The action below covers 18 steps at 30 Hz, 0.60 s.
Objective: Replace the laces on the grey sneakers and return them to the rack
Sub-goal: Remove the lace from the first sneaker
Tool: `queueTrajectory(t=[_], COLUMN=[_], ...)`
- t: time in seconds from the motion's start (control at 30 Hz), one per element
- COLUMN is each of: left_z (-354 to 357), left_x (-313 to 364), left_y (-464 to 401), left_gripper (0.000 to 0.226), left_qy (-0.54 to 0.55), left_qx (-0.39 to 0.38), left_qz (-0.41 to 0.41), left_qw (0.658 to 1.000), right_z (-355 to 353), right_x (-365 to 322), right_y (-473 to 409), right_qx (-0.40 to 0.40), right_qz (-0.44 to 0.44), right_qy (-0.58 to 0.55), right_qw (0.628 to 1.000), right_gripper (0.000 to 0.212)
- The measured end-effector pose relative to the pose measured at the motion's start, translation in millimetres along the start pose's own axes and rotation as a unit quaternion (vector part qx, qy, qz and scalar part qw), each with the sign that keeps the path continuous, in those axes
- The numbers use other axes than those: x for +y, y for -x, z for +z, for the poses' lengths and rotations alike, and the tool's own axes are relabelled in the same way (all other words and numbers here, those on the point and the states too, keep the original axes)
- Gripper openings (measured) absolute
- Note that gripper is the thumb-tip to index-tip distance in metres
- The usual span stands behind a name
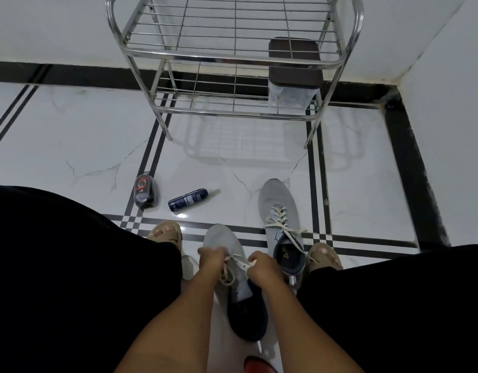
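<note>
Between the knees, at six o'clock, a near grey sneaker [227,254] lies on the tiled floor [84,146]. The left hand [212,258] and right hand [260,265] each close their grip on an end of its cream lace [239,261]. At three o'clock from it lies the second grey sneaker [279,211], laced but untied. At twelve o'clock stands the metal rack [235,59]; its lower shelf holds a clear container with a dark lid [294,74]. At ten o'clock lie a dark spray can [188,202] and a shoe-polish applicator [145,192].
</note>
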<state>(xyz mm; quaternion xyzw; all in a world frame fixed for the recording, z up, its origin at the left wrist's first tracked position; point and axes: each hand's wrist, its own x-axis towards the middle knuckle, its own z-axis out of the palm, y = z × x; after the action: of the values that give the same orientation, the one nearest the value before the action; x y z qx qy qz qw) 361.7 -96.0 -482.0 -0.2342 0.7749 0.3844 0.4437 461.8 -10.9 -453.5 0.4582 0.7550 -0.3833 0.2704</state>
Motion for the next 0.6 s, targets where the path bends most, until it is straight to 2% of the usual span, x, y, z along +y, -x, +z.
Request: queueTrajectory(t=[0.07,0.17,0.27,0.4,0.5,0.6], left_z=[1,3,3,2,3,4], left_x=[-2,-12,-24,-29,-29,-28], left_y=[4,10,11,12,11,6], left_gripper=[0.037,0.024,0.013,0.014,0.016,0.016], left_qy=[-0.191,-0.332,-0.355,-0.381,-0.402,-0.413], left_qx=[0.022,0.031,0.071,0.115,0.133,0.138], left_qz=[0.116,0.175,0.229,0.29,0.301,0.289], left_qw=[0.974,0.926,0.903,0.87,0.854,0.853], right_z=[0,5,8,10,11,11], right_x=[0,-4,-8,-8,-8,-8], right_y=[3,6,7,9,10,10], right_qx=[-0.004,-0.005,-0.003,-0.007,0.008,0.006], right_qz=[-0.039,-0.077,-0.096,-0.103,-0.101,-0.109], right_qy=[0.015,0.039,0.064,0.079,0.073,0.072], right_qw=[0.999,0.996,0.993,0.991,0.992,0.991], right_gripper=[0.042,0.037,0.037,0.041,0.038,0.038])
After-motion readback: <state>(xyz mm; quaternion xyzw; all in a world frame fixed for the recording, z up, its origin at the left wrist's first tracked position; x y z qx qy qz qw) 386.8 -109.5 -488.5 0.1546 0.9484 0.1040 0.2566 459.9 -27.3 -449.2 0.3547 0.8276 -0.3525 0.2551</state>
